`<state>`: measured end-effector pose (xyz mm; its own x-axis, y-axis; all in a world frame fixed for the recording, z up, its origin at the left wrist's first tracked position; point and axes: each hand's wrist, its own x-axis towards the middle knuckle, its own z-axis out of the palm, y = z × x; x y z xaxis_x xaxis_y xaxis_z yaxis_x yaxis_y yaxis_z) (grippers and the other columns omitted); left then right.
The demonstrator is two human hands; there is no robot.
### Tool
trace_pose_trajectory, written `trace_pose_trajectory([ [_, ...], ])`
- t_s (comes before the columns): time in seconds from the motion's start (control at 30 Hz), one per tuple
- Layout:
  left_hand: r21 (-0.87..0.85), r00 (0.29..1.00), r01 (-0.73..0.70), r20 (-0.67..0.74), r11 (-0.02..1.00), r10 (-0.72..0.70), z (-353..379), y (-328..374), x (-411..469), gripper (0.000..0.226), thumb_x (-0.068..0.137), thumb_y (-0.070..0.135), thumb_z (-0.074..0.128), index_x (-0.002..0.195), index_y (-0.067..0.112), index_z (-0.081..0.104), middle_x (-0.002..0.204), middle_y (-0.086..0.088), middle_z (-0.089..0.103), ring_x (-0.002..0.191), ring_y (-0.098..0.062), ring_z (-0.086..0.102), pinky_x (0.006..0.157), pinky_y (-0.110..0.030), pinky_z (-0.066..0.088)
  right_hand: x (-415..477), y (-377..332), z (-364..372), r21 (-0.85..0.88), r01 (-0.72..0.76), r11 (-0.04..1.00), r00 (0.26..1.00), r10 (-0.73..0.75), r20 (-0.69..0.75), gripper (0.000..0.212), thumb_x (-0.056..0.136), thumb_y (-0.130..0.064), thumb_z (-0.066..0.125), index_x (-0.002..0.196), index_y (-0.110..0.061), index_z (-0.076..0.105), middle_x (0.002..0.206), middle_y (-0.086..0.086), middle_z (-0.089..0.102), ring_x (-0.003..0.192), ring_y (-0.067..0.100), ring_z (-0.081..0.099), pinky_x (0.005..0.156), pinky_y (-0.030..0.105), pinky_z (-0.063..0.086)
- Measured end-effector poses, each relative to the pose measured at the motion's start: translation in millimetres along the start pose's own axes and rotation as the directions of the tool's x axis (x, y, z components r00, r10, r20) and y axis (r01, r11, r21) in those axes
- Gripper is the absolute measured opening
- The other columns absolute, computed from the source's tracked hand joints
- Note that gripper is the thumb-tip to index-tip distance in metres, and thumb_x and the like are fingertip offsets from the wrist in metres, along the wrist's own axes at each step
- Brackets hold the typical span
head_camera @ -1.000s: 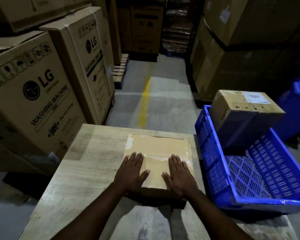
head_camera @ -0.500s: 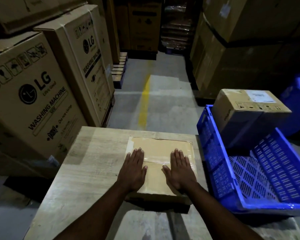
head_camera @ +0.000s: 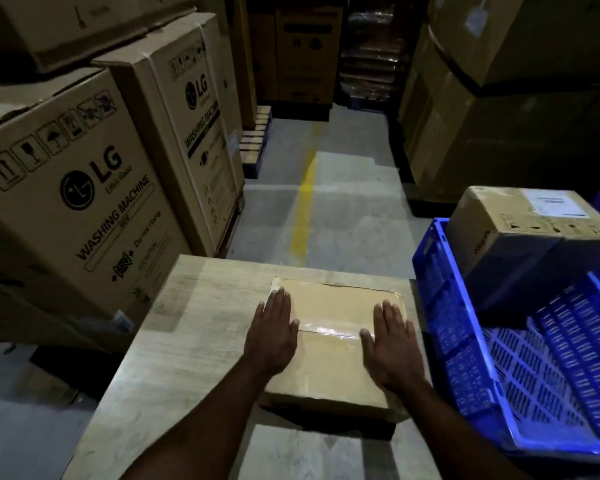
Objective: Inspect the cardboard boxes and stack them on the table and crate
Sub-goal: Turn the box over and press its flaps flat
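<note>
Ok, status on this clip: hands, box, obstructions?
Left hand and right hand open, flat on box. Box lies on table. Second box tilted in crate at right.

**Both hands flat, palms down, set apart**

The bare left hand (head_camera: 272, 336) lies open with its palm down. Its fingers (head_camera: 280, 304) are straight, close together and point away from the body, and the thumb angles inward. The bare right hand (head_camera: 390, 348) mirrors it, well apart from the left, with straight fingers and the thumb turned toward the other hand. The unsleeved left forearm (head_camera: 194, 431) and right forearm (head_camera: 465, 427) reach forward and converge slightly toward the wrists.
</note>
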<state>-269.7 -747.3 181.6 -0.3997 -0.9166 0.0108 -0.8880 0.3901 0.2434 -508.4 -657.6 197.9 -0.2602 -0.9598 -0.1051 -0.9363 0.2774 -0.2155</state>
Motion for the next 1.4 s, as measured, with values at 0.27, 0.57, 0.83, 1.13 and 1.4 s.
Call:
trace_pose_trajectory([
  [0.27, 0.106, 0.997, 0.009, 0.072, 0.994, -0.017, 9.7, -4.2, 2.5, 0.065, 0.101, 0.041, 0.022, 0.156, 0.007, 0.012, 0.164, -0.009, 0.004, 0.152, -0.022, -0.001, 0.122, -0.049, 0.006, 4.2, 4.5, 8.8, -0.074, -0.017, 0.997, 1.000, 0.019, 0.024, 0.068, 0.101, -0.055, 0.010, 0.157, -0.022, -0.009, 0.163, 0.000, -0.020, 0.148, 0.016, -0.024, 0.122, 0.042, -0.011],
  [0.57, 0.057, 0.989, -0.075, 0.128, 0.996, 0.067, 14.5, 30.5, -35.3, 0.068, 0.099, 0.046, 0.014, 0.156, 0.010, 0.013, 0.163, -0.006, 0.004, 0.152, -0.022, 0.007, 0.120, -0.042, 0.001, -20.5, -35.1, 21.6, 0.008, 0.076, 0.997, 0.995, -0.076, 0.063, 0.068, 0.100, -0.051, 0.015, 0.158, -0.022, -0.005, 0.163, 0.000, -0.017, 0.149, 0.017, -0.022, 0.122, 0.041, -0.011],
  [0.83, 0.034, 0.967, -0.132, 0.224, 0.991, 0.121, -3.4, 18.8, -45.7, 0.074, 0.097, 0.058, 0.005, 0.155, 0.014, -0.007, 0.159, 0.000, -0.019, 0.150, -0.018, -0.014, 0.120, -0.034, -0.012, -32.9, -28.7, 4.8, 0.034, 0.174, 0.984, 0.971, -0.177, 0.162, 0.069, 0.101, -0.055, 0.011, 0.158, -0.018, -0.004, 0.162, 0.001, -0.018, 0.150, 0.018, -0.018, 0.122, 0.038, -0.010],
  [1.13, 0.077, 0.952, -0.230, 0.224, 0.970, 0.207, -2.9, 3.0, -65.4, 0.094, 0.086, 0.073, -0.010, 0.157, 0.014, 0.005, 0.163, -0.002, -0.004, 0.152, -0.019, -0.004, 0.121, -0.038, -0.006, -52.1, -16.7, 6.0, -0.030, 0.295, 0.955, 0.937, -0.284, 0.202, 0.090, 0.083, -0.068, -0.010, 0.158, -0.019, -0.004, 0.165, 0.003, -0.010, 0.151, 0.018, -0.015, 0.121, 0.037, -0.009],
  [1.4, -0.433, 0.991, 0.098, 0.129, 0.896, -0.046, 8.0, -38.5, -119.8, 0.098, 0.080, 0.078, 0.047, 0.155, 0.038, -0.002, 0.163, -0.003, -0.019, 0.150, -0.020, -0.006, 0.118, -0.036, 0.017, -103.2, 44.3, 17.8, 0.244, 0.003, 0.970, 0.999, -0.014, 0.045, 0.101, 0.088, -0.080, 0.032, 0.157, -0.021, -0.012, 0.163, -0.001, -0.021, 0.151, 0.015, -0.017, 0.121, 0.035, -0.002],
])
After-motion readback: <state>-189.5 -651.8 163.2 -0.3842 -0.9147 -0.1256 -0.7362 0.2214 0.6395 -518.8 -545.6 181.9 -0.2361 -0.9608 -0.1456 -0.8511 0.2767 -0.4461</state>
